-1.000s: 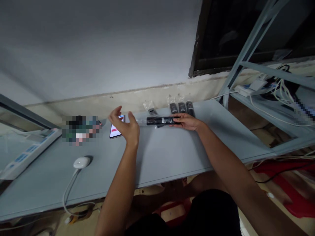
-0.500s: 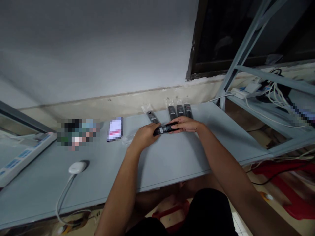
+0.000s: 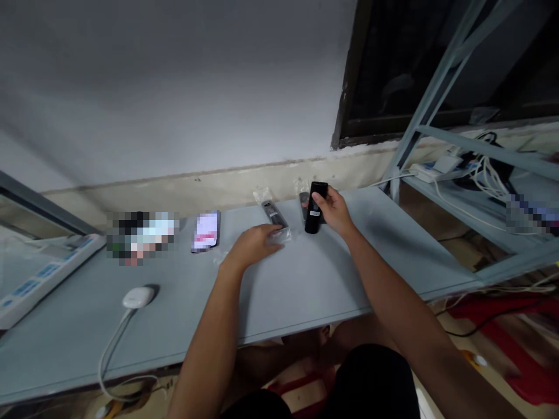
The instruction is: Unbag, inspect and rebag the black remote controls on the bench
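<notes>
My right hand (image 3: 334, 209) is closed around a black remote control (image 3: 312, 216) with a small white label, held tilted up over the tabletop. Behind that remote, another dark remote in clear plastic (image 3: 303, 201) is partly covered. My left hand (image 3: 253, 247) rests low over the table, thumb and fingers apart. Its fingertips touch the lower end of a bagged remote (image 3: 273, 213), where loose clear plastic (image 3: 282, 235) shows between them. That bagged remote lies slanted toward the wall.
A phone (image 3: 206, 231) and a blurred-out item (image 3: 144, 235) lie left on the grey table (image 3: 301, 291). Nearer stands a white round device (image 3: 138, 297) with a cable. A power strip (image 3: 52, 279) runs along the left edge; a metal rack (image 3: 419, 128) with cables stands right.
The remote went from both hands to my right hand alone, moving right and up in front of the row of bagged remotes. My left hand let go and is at the slanted bagged remote.
</notes>
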`<action>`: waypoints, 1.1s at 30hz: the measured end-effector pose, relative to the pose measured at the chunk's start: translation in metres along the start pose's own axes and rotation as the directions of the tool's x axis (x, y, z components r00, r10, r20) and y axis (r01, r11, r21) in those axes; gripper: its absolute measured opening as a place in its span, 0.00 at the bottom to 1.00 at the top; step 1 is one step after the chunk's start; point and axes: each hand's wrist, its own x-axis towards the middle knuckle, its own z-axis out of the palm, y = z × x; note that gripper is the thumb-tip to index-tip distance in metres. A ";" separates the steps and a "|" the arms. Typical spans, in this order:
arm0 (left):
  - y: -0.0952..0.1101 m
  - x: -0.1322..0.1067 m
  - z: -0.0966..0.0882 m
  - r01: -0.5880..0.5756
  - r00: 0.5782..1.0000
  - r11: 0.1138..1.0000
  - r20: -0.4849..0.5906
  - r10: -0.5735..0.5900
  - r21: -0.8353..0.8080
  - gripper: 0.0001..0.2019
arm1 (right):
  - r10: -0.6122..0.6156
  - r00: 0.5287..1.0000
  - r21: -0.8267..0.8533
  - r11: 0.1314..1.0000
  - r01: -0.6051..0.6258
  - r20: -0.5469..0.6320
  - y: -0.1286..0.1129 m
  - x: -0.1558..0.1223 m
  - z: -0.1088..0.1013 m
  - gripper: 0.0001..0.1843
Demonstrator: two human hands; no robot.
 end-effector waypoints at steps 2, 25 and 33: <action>0.004 0.000 -0.001 -0.009 1.000 0.999 0.009 0.009 -0.032 0.23 | -0.027 0.998 -0.037 0.999 0.029 0.060 0.005 -0.002 0.004 0.25; 0.016 0.010 0.009 -0.269 0.890 0.937 -0.316 0.329 0.222 0.20 | 0.159 0.968 -0.177 0.976 -0.125 0.193 0.017 -0.009 0.011 0.25; 0.012 0.011 0.014 -0.301 0.904 0.898 -0.204 0.376 0.322 0.20 | 0.299 0.858 -0.108 0.954 -0.280 0.417 0.015 -0.012 0.009 0.27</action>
